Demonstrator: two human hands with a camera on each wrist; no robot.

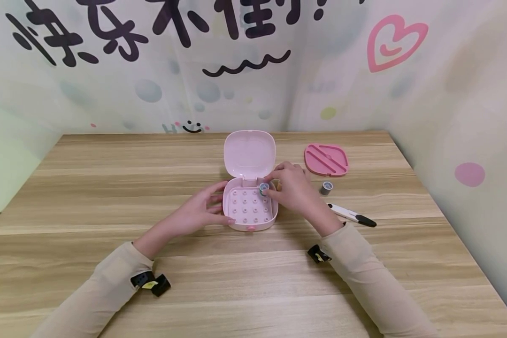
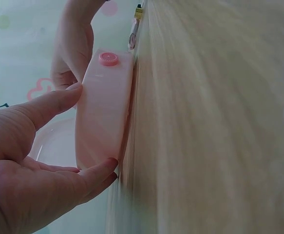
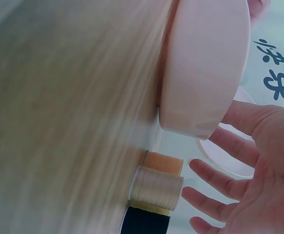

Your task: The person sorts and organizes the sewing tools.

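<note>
A pale pink sewing box (image 1: 250, 227) stands on the table with its lid (image 1: 249, 154) raised; rows of small pegs cover its floor. My left hand (image 1: 196, 210) holds the box by its left side, thumb at the front rim and fingers spread along the wall. Inside the back right corner, my right hand (image 1: 293, 188) pinches a thread spool (image 1: 264, 188) between thumb and index finger. In the right wrist view the box wall hides that spool, and the other fingers of the right hand (image 3: 263, 161) are spread outside the box.
Right of the box stand an orange spool (image 3: 163, 163), a beige spool (image 3: 159, 187) and a black spool (image 3: 144, 222), partly behind my hand in the head view. Farther right are a dark grey spool (image 1: 326, 188), a white-and-black tool (image 1: 352, 215) and a bright pink tray (image 1: 326, 160).
</note>
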